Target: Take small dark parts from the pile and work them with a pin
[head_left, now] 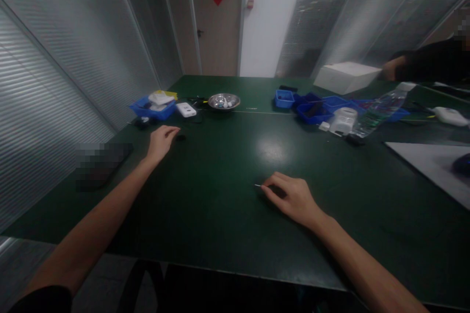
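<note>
My right hand rests on the dark green table near the middle, fingers closed in a pinch on a thin metal tool whose silver tip pokes out to the left. My left hand reaches out over the table's left part, fingers curled downward beside a small dark object; whether it touches that object I cannot tell. Beyond the left hand stand a blue tray with white items, a white box and a metal bowl.
Several blue trays, a white device and a lying plastic bottle sit at the back right. A white carton and another person's arm are farther back. A white sheet lies right; a black object left.
</note>
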`<move>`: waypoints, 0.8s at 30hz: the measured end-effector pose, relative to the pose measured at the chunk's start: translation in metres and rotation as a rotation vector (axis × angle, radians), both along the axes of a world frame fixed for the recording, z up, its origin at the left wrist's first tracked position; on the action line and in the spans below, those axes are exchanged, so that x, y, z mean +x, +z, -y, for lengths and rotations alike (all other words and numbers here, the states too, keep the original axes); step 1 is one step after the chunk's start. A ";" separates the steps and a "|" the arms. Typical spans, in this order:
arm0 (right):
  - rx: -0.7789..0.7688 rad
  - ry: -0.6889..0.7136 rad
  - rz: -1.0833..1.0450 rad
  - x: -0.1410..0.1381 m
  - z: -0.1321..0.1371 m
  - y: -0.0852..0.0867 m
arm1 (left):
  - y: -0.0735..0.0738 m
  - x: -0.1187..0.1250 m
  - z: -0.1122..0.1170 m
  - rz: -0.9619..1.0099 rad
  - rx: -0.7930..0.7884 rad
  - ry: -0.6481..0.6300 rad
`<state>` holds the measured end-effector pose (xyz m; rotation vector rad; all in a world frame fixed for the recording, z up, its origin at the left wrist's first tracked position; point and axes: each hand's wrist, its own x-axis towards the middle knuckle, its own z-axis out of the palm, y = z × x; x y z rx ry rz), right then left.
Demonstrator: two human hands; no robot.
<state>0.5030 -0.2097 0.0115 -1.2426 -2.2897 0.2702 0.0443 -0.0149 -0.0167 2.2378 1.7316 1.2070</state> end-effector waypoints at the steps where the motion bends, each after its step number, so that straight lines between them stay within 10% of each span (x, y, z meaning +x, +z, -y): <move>1: -0.004 0.002 0.002 0.000 0.000 0.000 | 0.000 0.000 0.000 0.013 -0.001 0.000; 24: -0.030 -0.006 0.006 0.000 -0.001 -0.003 | -0.002 0.002 0.005 0.028 -0.106 -0.038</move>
